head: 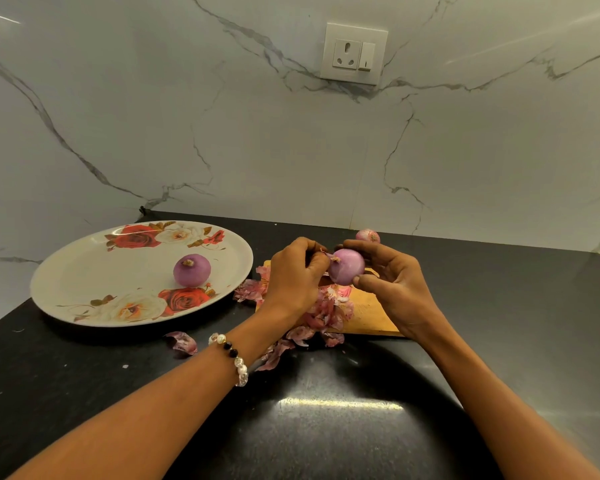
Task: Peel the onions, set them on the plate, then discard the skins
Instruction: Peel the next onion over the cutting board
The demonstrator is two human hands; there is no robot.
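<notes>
Onion [347, 270] mid-peel, held over the wooden board [371, 315] near the back edge of the dark tabletop [326, 427].

Right hand [392, 282] curls its grip round the onion; left hand [295, 275] pinches a flake of skin at the onion's tip. Loose skins [321, 315] lie on the board and tabletop beneath the hands. One peeled onion [192, 270] sits on the floral plate [84, 271] toward the left edge, and another onion [368, 235] rests by the back edge.
</notes>
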